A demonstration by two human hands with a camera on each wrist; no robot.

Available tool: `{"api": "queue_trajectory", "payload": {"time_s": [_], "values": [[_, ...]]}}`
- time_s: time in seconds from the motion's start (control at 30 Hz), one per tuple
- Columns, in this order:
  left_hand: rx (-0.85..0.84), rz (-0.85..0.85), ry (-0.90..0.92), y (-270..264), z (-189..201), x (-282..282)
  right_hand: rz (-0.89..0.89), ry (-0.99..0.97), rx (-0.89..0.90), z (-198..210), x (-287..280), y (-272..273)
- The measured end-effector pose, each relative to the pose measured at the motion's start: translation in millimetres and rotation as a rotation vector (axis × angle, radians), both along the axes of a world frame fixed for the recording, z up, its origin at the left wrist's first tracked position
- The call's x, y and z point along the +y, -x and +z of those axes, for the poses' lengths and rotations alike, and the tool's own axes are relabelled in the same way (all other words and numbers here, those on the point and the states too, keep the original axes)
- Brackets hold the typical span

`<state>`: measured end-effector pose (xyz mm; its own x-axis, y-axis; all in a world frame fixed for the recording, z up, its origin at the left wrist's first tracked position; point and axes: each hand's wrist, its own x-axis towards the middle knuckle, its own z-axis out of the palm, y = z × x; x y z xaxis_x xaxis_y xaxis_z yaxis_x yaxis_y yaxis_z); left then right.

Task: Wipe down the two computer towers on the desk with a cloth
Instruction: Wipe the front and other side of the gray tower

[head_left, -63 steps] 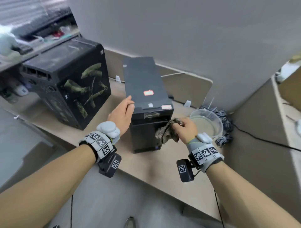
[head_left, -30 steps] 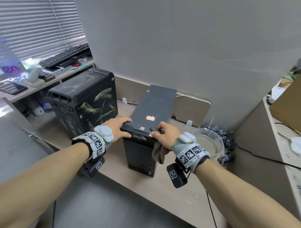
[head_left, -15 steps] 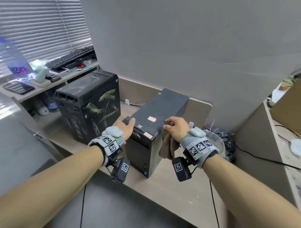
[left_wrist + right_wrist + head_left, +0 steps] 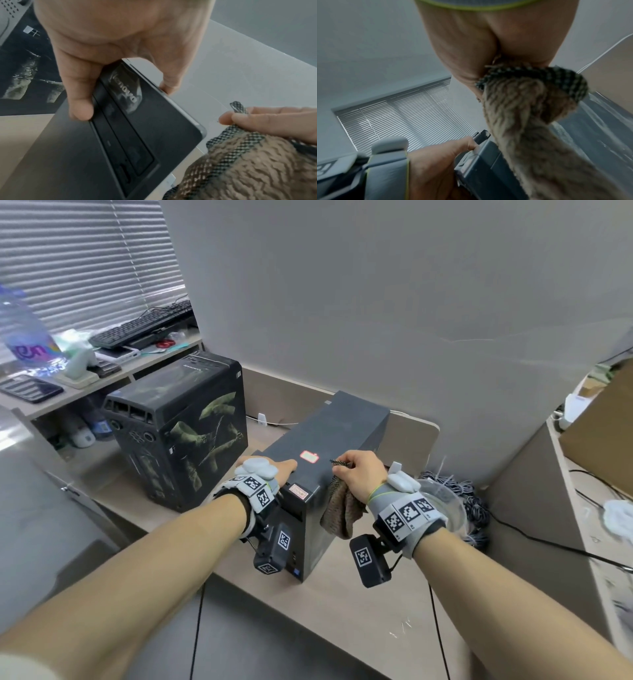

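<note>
A slim dark grey tower (image 4: 329, 436) stands at an angle in the middle of the desk (image 4: 359, 604). My left hand (image 4: 282, 470) grips its front top edge, thumb on the front panel (image 4: 137, 135) and fingers over the top. My right hand (image 4: 358, 474) pinches a brown knitted cloth (image 4: 342, 510) at the tower's top right edge. The cloth (image 4: 530, 115) hangs down along the tower's right side. A second black tower with green camouflage marks (image 4: 181, 436) stands to the left, untouched.
A clear bowl of cloudy water (image 4: 445, 505) and a coil of cables (image 4: 474, 505) lie just right of my right wrist. A grey partition rises behind the towers. A keyboard (image 4: 144, 325) lies on the side desk at left, a cardboard box (image 4: 603, 436) at right.
The cloth has come up from the tower's front face to its top right edge. The slim tower now sits turned, its rear end further right. My left hand has kept hold of the front top edge.
</note>
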<state>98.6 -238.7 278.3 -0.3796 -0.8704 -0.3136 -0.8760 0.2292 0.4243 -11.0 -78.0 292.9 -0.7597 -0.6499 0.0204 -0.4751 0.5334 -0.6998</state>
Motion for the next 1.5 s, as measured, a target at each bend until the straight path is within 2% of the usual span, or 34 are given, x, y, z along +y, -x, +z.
{"api": "queue_trajectory", "payload": {"time_s": [0.27,0.4,0.47,0.53,0.57,0.67,0.73,0.93,1.03,1.23,1.37,1.5], "values": [[0.046,0.065,0.025,-8.0,6.1,-39.7,-0.056,0.101,-0.05,5.9,-8.3,22.6],[0.152,0.138,0.01,-1.1,-21.3,-70.2,-0.062,0.237,-0.083,26.3,-29.5,26.5],[0.167,0.096,0.0,3.9,-35.8,-81.0,-0.037,0.329,-0.093,38.7,-38.1,23.8],[0.133,0.043,0.005,1.1,-30.1,-82.2,0.027,0.352,-0.063,42.8,-50.0,17.6],[0.114,0.02,0.014,-1.2,-21.3,-79.4,0.075,0.305,-0.017,39.5,-54.4,14.1],[0.022,-0.063,0.073,-9.5,-8.8,-79.8,0.279,-0.041,0.222,8.7,-66.0,1.0],[-0.028,-0.109,0.095,-14.0,-3.1,-78.2,0.354,-0.19,0.352,-14.4,-71.5,0.1],[-0.032,-0.111,0.089,-9.5,-12.1,-86.8,0.412,-0.265,0.554,-40.0,-78.6,0.5],[0.018,-0.06,0.036,-4.0,-20.2,-93.4,0.371,-0.254,0.558,-44.5,-72.6,24.2],[0.032,-0.024,0.024,-6.6,-28.2,-91.0,0.168,-0.255,0.471,-43.1,-44.0,108.2],[0.101,-0.012,0.044,-11.4,-26.0,-80.7,0.026,-0.226,0.457,-35.6,-22.8,130.8],[0.181,0.037,0.033,-13.7,-26.5,-75.4,-0.11,-0.197,0.226,-28.0,-11.9,130.7]]}}
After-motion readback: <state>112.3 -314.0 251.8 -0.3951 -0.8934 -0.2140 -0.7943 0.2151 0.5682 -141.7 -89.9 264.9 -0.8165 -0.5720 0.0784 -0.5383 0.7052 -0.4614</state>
